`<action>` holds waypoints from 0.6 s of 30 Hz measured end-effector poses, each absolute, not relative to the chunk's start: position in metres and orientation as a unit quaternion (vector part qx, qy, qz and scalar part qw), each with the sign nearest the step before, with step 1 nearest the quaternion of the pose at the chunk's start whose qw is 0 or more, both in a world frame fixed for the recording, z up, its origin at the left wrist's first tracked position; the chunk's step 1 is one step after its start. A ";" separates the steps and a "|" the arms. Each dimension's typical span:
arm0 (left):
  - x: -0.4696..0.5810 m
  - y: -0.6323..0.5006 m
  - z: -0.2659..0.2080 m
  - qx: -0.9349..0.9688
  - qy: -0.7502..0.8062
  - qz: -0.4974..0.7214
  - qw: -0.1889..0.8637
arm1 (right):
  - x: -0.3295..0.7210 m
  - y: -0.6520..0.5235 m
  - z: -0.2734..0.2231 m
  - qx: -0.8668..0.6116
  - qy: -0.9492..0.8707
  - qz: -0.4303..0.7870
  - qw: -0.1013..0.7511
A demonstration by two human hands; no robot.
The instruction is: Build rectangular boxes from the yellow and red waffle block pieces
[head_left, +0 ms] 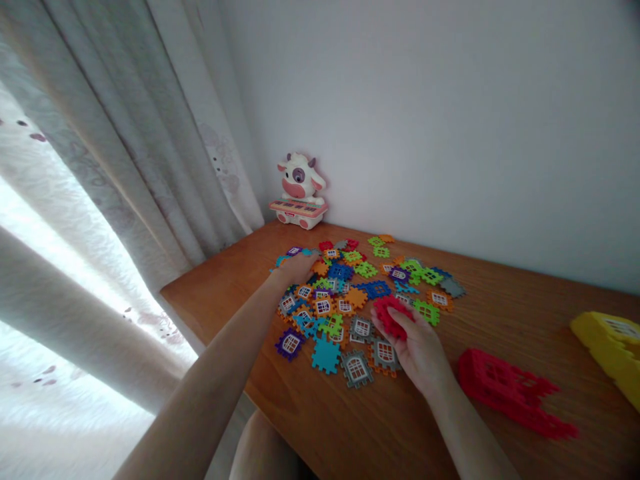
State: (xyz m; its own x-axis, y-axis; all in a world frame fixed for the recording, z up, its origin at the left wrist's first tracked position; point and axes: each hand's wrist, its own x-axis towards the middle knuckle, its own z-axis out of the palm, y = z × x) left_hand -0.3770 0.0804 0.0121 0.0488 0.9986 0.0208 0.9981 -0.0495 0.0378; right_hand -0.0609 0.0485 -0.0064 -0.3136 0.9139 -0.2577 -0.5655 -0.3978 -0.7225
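My right hand is closed around a red interlocking building tile, held over the near right side of a loose pile of toothed plastic tiles. My left hand stretches to the far left of the pile, touching or just above it; its fingertips are too small and hidden to read. Around it are an orange-framed window tile and a dark blue tile. Nearer me lie a light blue tile, a grey window tile and a purple window tile.
A red structure of joined tiles lies right of my right forearm. At the right edge is a yellow built structure. A toy cow with a keyboard stands in the back corner. Curtains hang along the table's left side.
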 end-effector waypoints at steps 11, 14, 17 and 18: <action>-0.372 0.078 0.015 0.682 0.729 0.055 -0.023 | -0.061 0.049 -0.007 -0.338 -0.277 0.764 0.476; -0.373 0.074 0.022 0.667 0.742 0.061 -0.030 | -0.061 0.049 -0.005 -0.339 -0.274 0.763 0.478; -0.372 0.070 0.033 0.653 0.751 0.085 -0.050 | -0.061 0.048 -0.003 -0.334 -0.272 0.765 0.479; -0.371 0.069 0.037 0.651 0.751 0.096 -0.057 | -0.061 0.048 -0.001 -0.331 -0.274 0.766 0.478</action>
State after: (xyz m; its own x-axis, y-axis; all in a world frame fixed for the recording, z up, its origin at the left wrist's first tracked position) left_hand -0.3706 0.0686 0.0373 -0.1469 0.9663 0.2116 0.9884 0.1349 0.0701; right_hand -0.0615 0.0476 -0.0012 -0.3225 0.9143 -0.2451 -0.5508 -0.3918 -0.7369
